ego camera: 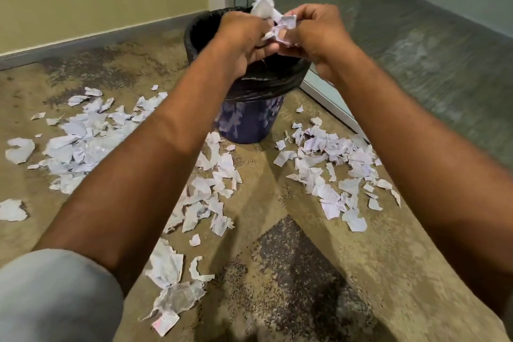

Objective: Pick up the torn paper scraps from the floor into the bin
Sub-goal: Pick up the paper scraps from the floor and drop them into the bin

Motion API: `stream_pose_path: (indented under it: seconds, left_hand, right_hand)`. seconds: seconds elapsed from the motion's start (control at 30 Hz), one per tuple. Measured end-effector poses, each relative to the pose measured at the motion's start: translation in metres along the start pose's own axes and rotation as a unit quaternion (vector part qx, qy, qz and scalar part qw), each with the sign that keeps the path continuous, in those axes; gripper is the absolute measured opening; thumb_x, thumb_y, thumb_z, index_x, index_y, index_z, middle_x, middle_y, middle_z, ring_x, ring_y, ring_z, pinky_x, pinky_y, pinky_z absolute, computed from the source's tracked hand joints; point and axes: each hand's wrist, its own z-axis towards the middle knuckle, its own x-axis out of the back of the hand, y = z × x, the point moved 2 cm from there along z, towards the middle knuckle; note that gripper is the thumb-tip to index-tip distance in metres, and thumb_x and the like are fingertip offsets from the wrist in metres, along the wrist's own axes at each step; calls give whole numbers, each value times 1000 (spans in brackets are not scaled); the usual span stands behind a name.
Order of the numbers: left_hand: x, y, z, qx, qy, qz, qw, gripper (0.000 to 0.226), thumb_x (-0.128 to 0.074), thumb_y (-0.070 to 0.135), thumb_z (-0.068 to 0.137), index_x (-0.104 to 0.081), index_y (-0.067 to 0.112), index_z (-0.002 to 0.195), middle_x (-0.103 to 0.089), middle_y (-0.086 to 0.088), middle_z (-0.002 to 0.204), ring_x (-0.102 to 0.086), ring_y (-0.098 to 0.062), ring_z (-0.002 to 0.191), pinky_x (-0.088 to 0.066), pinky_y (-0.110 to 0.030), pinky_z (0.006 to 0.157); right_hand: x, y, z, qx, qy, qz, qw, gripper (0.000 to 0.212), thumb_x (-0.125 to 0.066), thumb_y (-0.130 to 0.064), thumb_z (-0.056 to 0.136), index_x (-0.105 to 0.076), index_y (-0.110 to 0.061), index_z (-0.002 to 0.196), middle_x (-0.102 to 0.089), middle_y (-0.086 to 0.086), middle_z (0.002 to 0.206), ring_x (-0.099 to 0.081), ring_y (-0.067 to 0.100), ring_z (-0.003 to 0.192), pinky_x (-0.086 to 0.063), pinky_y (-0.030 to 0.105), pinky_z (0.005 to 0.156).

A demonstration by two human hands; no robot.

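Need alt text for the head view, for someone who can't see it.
The left hand and right hand hold a wad of torn paper over a black-lined blue bin in a corner. Many more scraps lie on the mottled floor to the left, right and front of the bin.

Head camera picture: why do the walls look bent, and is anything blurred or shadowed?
In the head view, the wide lens slightly bows the grey skirting board; the left hand, right hand and their bunch of white torn paper scraps smear slightly with motion; a soft dark shadow falls on the mottled beige carpet at the bottom edge.
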Motion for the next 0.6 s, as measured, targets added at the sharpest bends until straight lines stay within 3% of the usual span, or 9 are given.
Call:
stream_pose_path:
  seconds: [0.1, 0.2, 0.3, 0.4, 0.5, 0.53, 0.6]
  left_hand:
    - [13, 5, 12, 23, 17, -1, 1000, 20, -62, 2, 99, -67, 7, 117, -78, -9, 101, -78, -20, 84, -65, -30, 68]
    - [19, 9, 13, 62, -7, 1, 998, 14, -52, 9, 104, -63, 11, 113, -75, -9, 98, -72, -22, 85, -64, -35, 75]
    - [21, 11, 12, 92, -44, 1, 995, 15, -45, 12, 108, -59, 12, 102, -74, -7, 81, -67, -28, 85, -59, -45, 85]
    - [23, 12, 16, 92, -22, -19, 995, 12, -51, 14, 106, -61, 10, 111, -67, -8, 103, -67, -27, 94, -54, -54, 87]
    - [23, 13, 23, 86, -4, -15, 996, 28, -56, 17, 102, -62, 10, 128, -68, -11, 126, -66, -33, 115, -50, -64, 101]
    - [22, 14, 25, 83, 5, -13, 996, 29, -57, 18, 101, -62, 10, 129, -67, -12, 126, -64, -34, 117, -52, -62, 99]
    - [18, 18, 24, 68, 21, -8, 997, 34, -59, 20, 101, -61, 10, 133, -65, -13, 120, -64, -34, 111, -59, -48, 78]
  right_hand:
    - [-21, 5, 18, -16, 15, -33, 999, 22, -74, 10, 85, -71, -12, 81, -76, 11, 85, -75, 22, 78, -68, 45, 75]
    - [-37, 9, 30, -15, 17, -74, 997, 26, -67, 10, 82, -71, -16, 80, -75, 11, 83, -75, 25, 76, -67, 50, 70]
    - [-42, 6, 37, -2, -3, -77, 997, 31, -60, 13, 89, -69, -16, 96, -69, 8, 90, -68, 21, 68, -62, 35, 59]
    - [-36, -1, 44, 4, 3, -89, 996, 31, -62, 10, 91, -70, -18, 101, -66, 4, 101, -66, 21, 77, -67, 36, 69]
    - [-21, -10, 49, 11, 6, -133, 991, 24, -65, 6, 92, -72, -16, 97, -68, 8, 98, -67, 21, 76, -68, 38, 73]
    - [-15, -14, 48, 18, 2, -156, 988, 21, -66, 5, 92, -73, -14, 95, -69, 10, 95, -69, 22, 77, -68, 37, 74]
    - [-2, -25, 45, 33, -16, -201, 979, 18, -68, 3, 94, -73, -14, 90, -69, 10, 90, -71, 21, 79, -68, 34, 74]
